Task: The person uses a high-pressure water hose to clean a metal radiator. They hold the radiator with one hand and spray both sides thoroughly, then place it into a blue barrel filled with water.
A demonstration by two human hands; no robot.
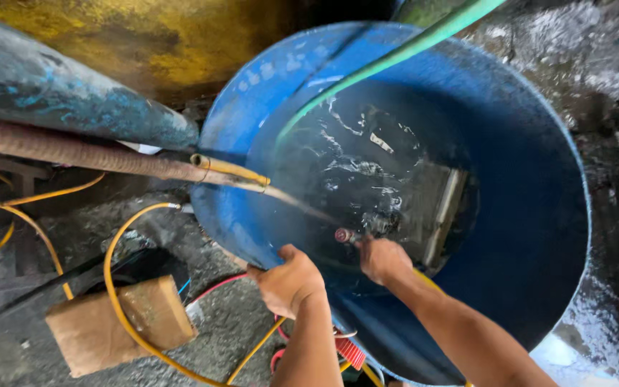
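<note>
A person leans over a large blue plastic drum [531, 236] part-filled with dark water, both bare forearms reaching in from the near edge. The left hand [288, 281] is clenched over the drum's near rim, fingers curled on the plastic. The right hand [383, 259] reaches inside, its fingers closed around what appears to be a small reddish-capped fitting [342, 235] just above the waterline, though motion blur makes the grip hard to read. A thin jet of water shoots from a brass nozzle [229, 170] at the left, fed by a brown hose [80, 153], across to the right hand. A green hose [402, 51] drapes over the far rim into the water. Yellow cable [117, 301] loops over the wet concrete at left, beside a brown block [112, 322].
</note>
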